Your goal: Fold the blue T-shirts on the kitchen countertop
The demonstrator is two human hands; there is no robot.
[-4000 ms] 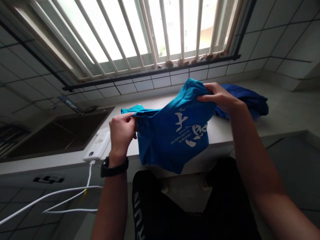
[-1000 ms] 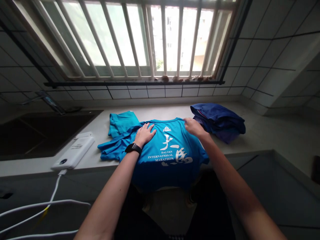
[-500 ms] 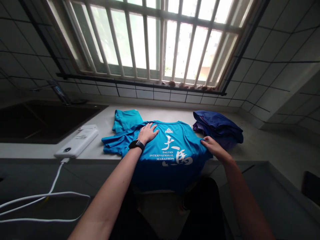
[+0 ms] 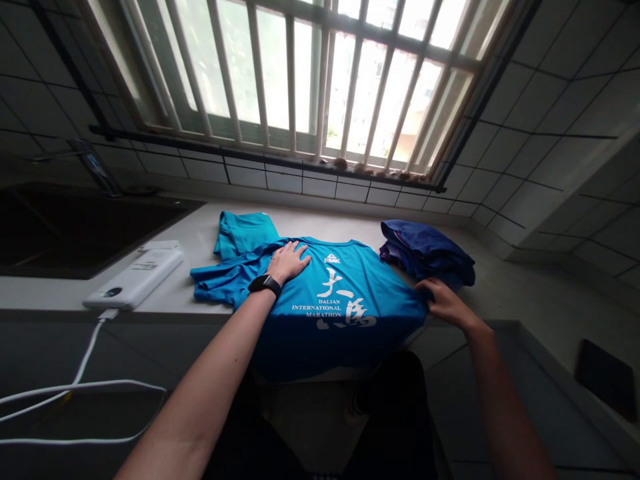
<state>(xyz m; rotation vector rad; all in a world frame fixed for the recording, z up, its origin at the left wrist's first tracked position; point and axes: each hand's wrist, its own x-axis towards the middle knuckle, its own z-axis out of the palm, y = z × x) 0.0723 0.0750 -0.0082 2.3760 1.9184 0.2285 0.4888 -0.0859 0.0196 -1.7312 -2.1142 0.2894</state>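
A blue T-shirt with white marathon lettering lies on the pale countertop, its lower part hanging over the front edge. My left hand, with a dark watch at the wrist, rests flat on the shirt's upper left, fingers stretched out. On the other side my right hand grips the right part of the shirt with closed fingers and pulls the cloth taut. The left sleeve is spread out to the left, lightly creased. Behind it is a folded teal garment. A folded dark blue garment sits behind my right hand.
A white power bank with a plugged-in white cable lies left on the counter, near a dark sink and tap. A barred window is ahead. A dark flat object lies at far right.
My right hand has moved outward to the right, stretching the shirt's right side. My left hand stays on the shirt. The whole view has shifted slightly.
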